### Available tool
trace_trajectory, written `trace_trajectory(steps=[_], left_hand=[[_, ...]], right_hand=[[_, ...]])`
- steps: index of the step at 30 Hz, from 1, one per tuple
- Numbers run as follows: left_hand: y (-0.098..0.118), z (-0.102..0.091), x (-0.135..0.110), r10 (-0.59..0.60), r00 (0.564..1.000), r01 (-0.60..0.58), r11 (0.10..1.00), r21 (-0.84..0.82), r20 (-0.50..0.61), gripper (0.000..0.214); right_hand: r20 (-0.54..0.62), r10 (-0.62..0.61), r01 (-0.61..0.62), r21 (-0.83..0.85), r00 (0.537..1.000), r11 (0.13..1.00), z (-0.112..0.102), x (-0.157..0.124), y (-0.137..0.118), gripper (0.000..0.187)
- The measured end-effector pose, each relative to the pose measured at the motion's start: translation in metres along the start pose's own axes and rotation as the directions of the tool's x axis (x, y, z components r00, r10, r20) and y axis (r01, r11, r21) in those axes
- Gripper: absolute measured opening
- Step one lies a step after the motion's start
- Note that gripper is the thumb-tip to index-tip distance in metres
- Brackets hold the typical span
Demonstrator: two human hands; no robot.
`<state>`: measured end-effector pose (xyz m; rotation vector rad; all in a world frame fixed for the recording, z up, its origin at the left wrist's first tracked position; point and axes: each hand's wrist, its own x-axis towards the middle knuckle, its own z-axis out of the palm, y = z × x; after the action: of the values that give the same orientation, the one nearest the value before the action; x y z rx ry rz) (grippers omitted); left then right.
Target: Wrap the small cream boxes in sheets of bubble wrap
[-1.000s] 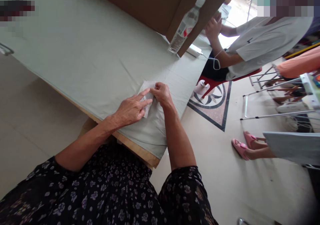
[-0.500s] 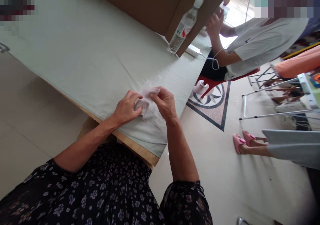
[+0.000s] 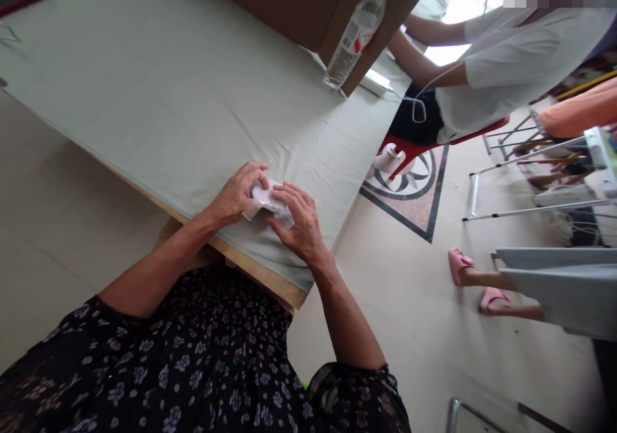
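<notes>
A small, whitish, see-through plastic wrapper [image 3: 265, 196] lies crumpled on the cloth near the table's front corner. What it may enclose I cannot make out. My left hand [image 3: 240, 192] grips its left end, with the index finger bent over the top. Over the right end curve the fingers of my right hand [image 3: 299, 221], and the thumb is at the lower edge, so the wrapper sits between them. Part of it is hidden by my fingers.
A pale cloth covers the table [image 3: 159, 99]. Behind stand a brown cardboard box [image 3: 270, 9] and a clear water bottle [image 3: 354, 38]. A white power strip [image 3: 376, 83] lies at the right edge. A co-worker in a white shirt [image 3: 515, 54] sits beyond; another person's pink slippers [image 3: 460, 267] are on the floor.
My right hand has come down from pinching the raised wrapper edge to curving over its right end. The wrapper now looks more gathered. The other person's feet have moved apart.
</notes>
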<state>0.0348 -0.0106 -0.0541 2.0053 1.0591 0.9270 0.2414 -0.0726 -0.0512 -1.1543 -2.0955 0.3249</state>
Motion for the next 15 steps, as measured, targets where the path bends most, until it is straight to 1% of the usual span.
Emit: trace_trajectory(steps=[2, 5, 7, 8, 9, 11, 12, 13, 15], left_hand=[[0.001, -0.004, -0.003, 0.009, 1.000, -0.009, 1.000, -0.001, 0.014, 0.023], [0.003, -0.010, -0.007, 0.050, 0.994, -0.050, 0.999, 0.000, 0.098, 0.034], [0.005, -0.014, -0.008, 0.080, 0.986, -0.079, 0.997, -0.009, 0.145, 0.044], [0.006, -0.015, -0.008, 0.081, 0.986, -0.080, 0.997, -0.012, 0.146, 0.046], [0.007, -0.016, -0.007, 0.069, 0.988, -0.067, 0.998, -0.013, 0.137, 0.048], [0.012, -0.017, -0.005, 0.008, 0.994, -0.006, 1.000, -0.021, 0.109, 0.046], [0.015, -0.017, -0.005, -0.035, 0.993, 0.039, 0.999, -0.035, 0.110, 0.043], [0.018, -0.018, -0.004, -0.082, 0.989, 0.089, 0.995, -0.051, 0.124, 0.039], [0.024, -0.020, -0.004, -0.171, 0.970, 0.185, 0.980, -0.069, 0.174, 0.031]], right_hand=[[0.000, -0.018, 0.018, -0.073, 1.000, 0.997, 0.007, -0.003, 0.006, 0.044], [-0.038, -0.016, 0.012, -0.104, 0.999, 0.995, 0.016, -0.002, 0.014, 0.043], [-0.075, 0.008, -0.013, -0.061, 0.997, 0.998, 0.018, 0.003, 0.017, 0.038], [-0.095, 0.030, -0.032, -0.024, 0.995, 0.999, 0.017, 0.007, 0.017, 0.035], [-0.112, 0.062, -0.060, 0.022, 0.992, 0.998, 0.015, 0.011, 0.016, 0.030], [-0.124, 0.157, -0.140, 0.137, 0.980, 0.981, 0.007, 0.020, 0.014, 0.022], [-0.095, 0.217, -0.194, 0.207, 0.972, 0.959, 0.003, 0.023, 0.012, 0.019], [-0.037, 0.278, -0.257, 0.281, 0.960, 0.925, -0.002, 0.026, 0.011, 0.015], [0.123, 0.373, -0.389, 0.419, 0.920, 0.821, -0.008, 0.031, 0.009, 0.018]])
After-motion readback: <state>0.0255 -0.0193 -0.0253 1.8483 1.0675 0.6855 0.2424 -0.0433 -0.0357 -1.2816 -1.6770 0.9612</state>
